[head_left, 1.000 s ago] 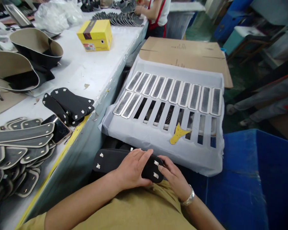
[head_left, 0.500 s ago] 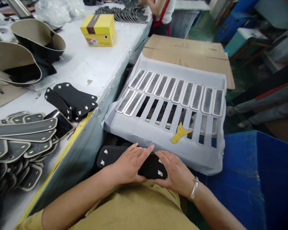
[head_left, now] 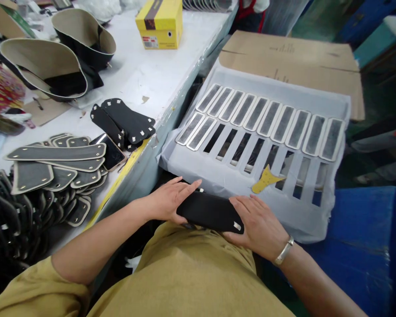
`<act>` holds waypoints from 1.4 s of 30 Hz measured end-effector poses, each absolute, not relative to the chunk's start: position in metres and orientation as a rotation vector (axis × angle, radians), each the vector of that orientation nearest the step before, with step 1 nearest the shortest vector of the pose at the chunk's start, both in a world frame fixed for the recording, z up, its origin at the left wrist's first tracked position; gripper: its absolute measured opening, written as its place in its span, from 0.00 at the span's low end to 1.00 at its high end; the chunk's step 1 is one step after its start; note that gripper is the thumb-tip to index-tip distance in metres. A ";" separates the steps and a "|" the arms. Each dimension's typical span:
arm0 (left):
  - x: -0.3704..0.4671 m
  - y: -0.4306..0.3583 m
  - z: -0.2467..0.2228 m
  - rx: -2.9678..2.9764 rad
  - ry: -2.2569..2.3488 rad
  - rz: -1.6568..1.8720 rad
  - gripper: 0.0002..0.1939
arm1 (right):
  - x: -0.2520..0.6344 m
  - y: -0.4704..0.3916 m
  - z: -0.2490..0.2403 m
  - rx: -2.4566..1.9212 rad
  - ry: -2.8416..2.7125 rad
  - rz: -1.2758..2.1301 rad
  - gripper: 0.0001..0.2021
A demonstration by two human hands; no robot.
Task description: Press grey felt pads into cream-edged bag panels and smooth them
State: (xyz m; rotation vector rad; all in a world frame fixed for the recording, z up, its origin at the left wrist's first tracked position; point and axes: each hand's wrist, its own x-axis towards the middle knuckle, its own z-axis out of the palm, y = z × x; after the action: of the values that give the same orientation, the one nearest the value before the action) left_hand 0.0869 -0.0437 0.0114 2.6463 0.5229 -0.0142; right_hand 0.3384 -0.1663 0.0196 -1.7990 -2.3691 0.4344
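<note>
In front of my belly lies a long black panel with rounded corners, perhaps leather. A small shiny metal tab shows near its right end. My left hand is closed on the panel's left end, thumb on the near edge and fingers on the far edge. At the other end my right hand grips it the same way. What is under the panel is hidden. Just beyond, a grey-white covered rack bears rows of dark pale-edged strips above open slots. A yellow cut-out piece rests on its near part.
On the white table at left lie black tabbed panels, a phone, heaps of pale-edged pieces, boot shafts and a yellow box. Cardboard stands behind the rack; a blue bin is at right.
The view has shifted, so the table and rack sit differently in it. My hands are farther apart on the black panel, and the left-end tabs seen before are now covered.
</note>
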 end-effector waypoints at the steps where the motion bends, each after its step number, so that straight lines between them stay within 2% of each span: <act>1: 0.083 -0.042 0.012 2.653 0.529 -0.012 0.57 | 0.336 -0.165 0.020 -1.797 -2.381 0.428 0.34; 14: 0.080 -0.038 0.009 2.561 0.532 0.045 0.59 | 0.284 -0.130 0.017 -1.778 -2.439 0.486 0.37; 18: 0.056 -0.031 0.009 2.460 0.647 0.109 0.58 | 0.279 -0.131 0.014 -1.779 -2.408 0.473 0.38; 23: 0.007 -0.036 -0.009 1.876 0.998 0.338 0.49 | 0.280 -0.130 0.008 -1.770 -2.427 0.409 0.40; 27: 0.004 -0.058 -0.031 1.312 1.002 0.549 0.36 | 0.269 -0.122 0.001 -1.718 -2.486 0.338 0.41; 30: 0.015 -0.067 -0.035 1.090 1.003 0.649 0.32 | 0.255 -0.115 -0.003 -1.669 -2.508 0.265 0.41; 36: 0.017 -0.055 -0.029 0.991 1.045 0.692 0.24 | 0.234 -0.103 -0.006 -1.632 -2.552 0.190 0.40; 42: 0.012 -0.042 -0.029 1.259 1.092 0.622 0.20 | 0.213 -0.095 -0.008 -1.625 -2.589 0.181 0.40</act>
State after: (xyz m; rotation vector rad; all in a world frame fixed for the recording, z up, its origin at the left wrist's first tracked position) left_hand 0.0117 -0.0423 -0.0285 1.2589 1.0921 0.6220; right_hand 0.2133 -0.0949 -0.0082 -1.6246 -2.5892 0.1809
